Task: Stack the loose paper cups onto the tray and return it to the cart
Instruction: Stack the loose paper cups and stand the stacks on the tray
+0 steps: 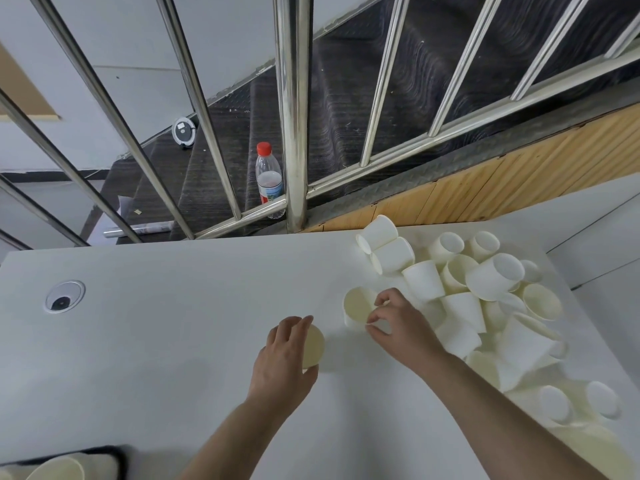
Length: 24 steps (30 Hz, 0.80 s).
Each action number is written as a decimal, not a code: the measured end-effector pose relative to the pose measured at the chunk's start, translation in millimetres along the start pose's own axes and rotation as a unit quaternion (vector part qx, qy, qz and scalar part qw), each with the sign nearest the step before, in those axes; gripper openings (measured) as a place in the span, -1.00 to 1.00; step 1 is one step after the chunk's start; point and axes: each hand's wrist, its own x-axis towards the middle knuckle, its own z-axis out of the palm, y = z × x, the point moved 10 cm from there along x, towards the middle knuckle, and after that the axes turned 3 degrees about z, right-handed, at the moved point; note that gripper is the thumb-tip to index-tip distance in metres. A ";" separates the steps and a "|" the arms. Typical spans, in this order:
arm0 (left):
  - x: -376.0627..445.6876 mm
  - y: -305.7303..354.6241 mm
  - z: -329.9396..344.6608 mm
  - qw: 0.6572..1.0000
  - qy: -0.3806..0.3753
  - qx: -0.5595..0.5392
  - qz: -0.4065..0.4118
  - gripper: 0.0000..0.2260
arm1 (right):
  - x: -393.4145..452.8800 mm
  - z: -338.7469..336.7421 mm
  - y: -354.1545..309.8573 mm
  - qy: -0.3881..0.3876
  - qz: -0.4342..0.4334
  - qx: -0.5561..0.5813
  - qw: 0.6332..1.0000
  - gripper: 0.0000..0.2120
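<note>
L hand (284,358) curls fingers round 1 upright paper cup (313,344) on the white table (173,341). R hand (398,327) pinches the rim of a 2nd cup (356,306), just beside the loose cup pile (485,299) at the table's R. Dark tray (104,455) w/ cups at bottom L.

White table (173,341), steel railing (294,109), dark stairs (346,98), grey walls (121,46)

cups (423,279): cream-white, plain | table (173,327): white | bottle (268,180): clear, red cap, red-and-blue label | railing (294,109): shiny silver | stairs (349,109): dark grey, ridged | panelling (485,188): light wood
</note>
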 end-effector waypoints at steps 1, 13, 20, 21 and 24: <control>-0.8 -0.2 0.0 1.000 0.000 0.000 -0.001 -0.34 | -3.5 4.2 -4.0 -0.013 -0.007 -0.018 1.000 -0.85; -9.7 -5.2 -0.7 1.000 -0.003 -0.001 -0.007 -0.35 | -15.0 13.1 -22.4 -0.025 0.010 -0.073 0.997 -0.41; -14.7 -6.3 -3.3 1.000 -0.005 -0.002 0.001 -0.35 | -11.9 32.1 -38.3 -0.082 -0.008 -0.067 0.994 -0.36; -15.3 -6.5 -4.2 1.000 -0.004 -0.003 0.002 -0.35 | -13.3 32.9 -38.2 -0.081 -0.005 -0.063 0.995 -0.36; -16.1 -6.0 -5.6 1.000 -0.004 -0.006 0.008 -0.34 | -18.8 34.3 -36.7 -0.079 0.002 -0.056 0.995 -0.35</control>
